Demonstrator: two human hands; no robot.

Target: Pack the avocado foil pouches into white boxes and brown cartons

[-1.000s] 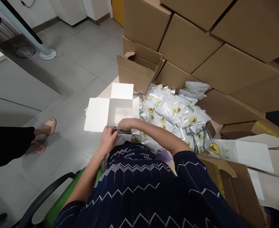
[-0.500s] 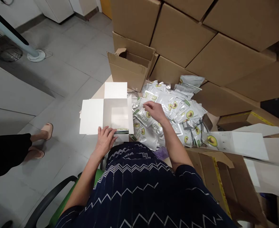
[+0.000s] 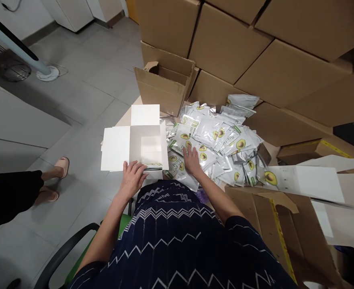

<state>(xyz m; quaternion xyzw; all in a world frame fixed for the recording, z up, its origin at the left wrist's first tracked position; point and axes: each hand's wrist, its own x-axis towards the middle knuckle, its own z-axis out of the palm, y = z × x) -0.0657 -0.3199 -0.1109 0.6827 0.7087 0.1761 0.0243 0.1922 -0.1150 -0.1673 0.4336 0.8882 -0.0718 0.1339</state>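
A white carton (image 3: 116,148) stands with its flaps folded out and its mouth facing up. Inside, along its near wall, are a few packets (image 3: 152,165) seen edge-on. My left hand (image 3: 132,176) grips that near wall, fingers over the rim and thumb outside. To the right lies a heap of white pouches (image 3: 208,130) printed with avocado halves and green lettering. My right hand (image 3: 192,162) rests on the near-left part of the heap, fingers spread over a pouch, with nothing seen lifted.
An open brown box (image 3: 161,90) stands behind the carton, against stacked brown cartons (image 3: 228,44). Opened cardboard (image 3: 264,212) and white flattened cartons (image 3: 315,182) lie at the right. A person's sandalled foot (image 3: 62,166) shows on the floor at the left.
My right hand has moved down and slightly left over the pouches, its fingers now spread instead of bunched. My left hand has stayed at the carton's near wall.
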